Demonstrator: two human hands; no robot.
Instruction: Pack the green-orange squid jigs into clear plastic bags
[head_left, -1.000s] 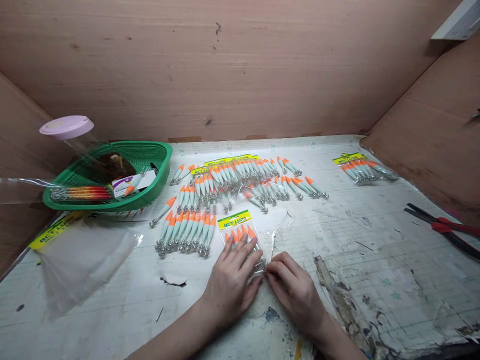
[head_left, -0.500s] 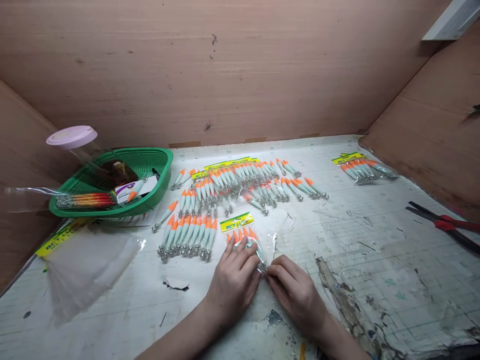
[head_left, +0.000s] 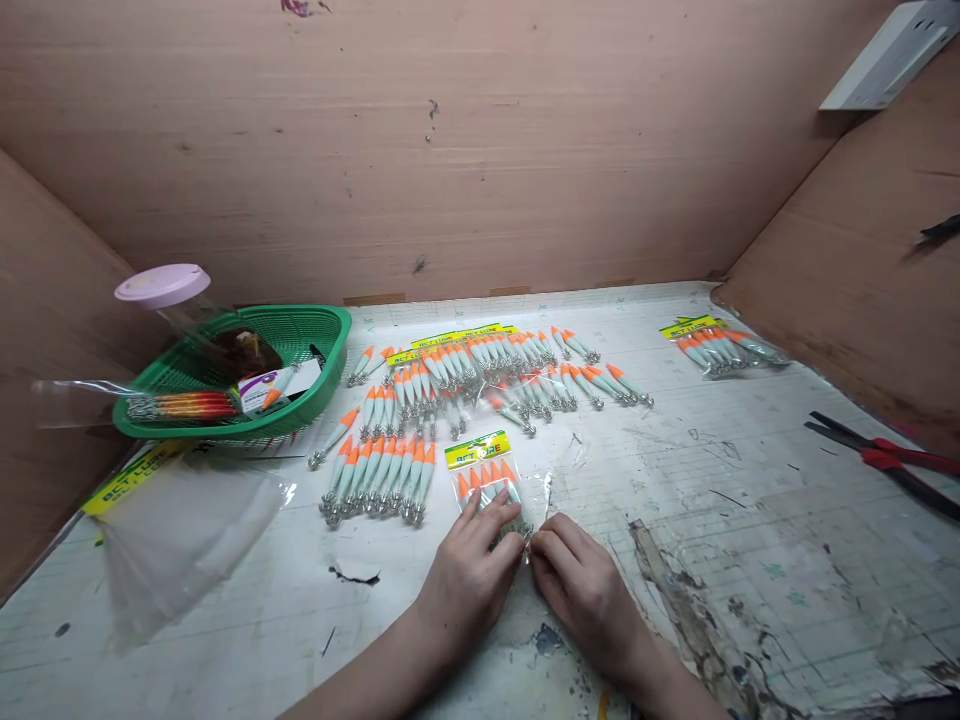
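Observation:
A clear bag of orange-tipped pale green squid lures (head_left: 484, 472) with a yellow header card lies flat in front of me. My left hand (head_left: 471, 572) rests on the bag's lower part, fingers pressed down over the lures. My right hand (head_left: 581, 585) pinches the bag's open bottom end right beside the left fingers. A loose row of the same lures (head_left: 379, 476) lies just left of the bag. More loose lures and packed bags (head_left: 480, 370) are spread behind it.
A green basket (head_left: 304, 390) with a lidded jar (head_left: 169, 300) and a bag of red lures stands at the left. Empty clear bags (head_left: 180, 530) lie in front of it. A finished pack (head_left: 716, 343) lies at the far right; red-handled pliers (head_left: 889, 458) rest near the right board.
Both hands have stayed on the bag's bottom end, with the fingers drawn slightly closer together. The view has tilted a little; nothing else on the table has moved.

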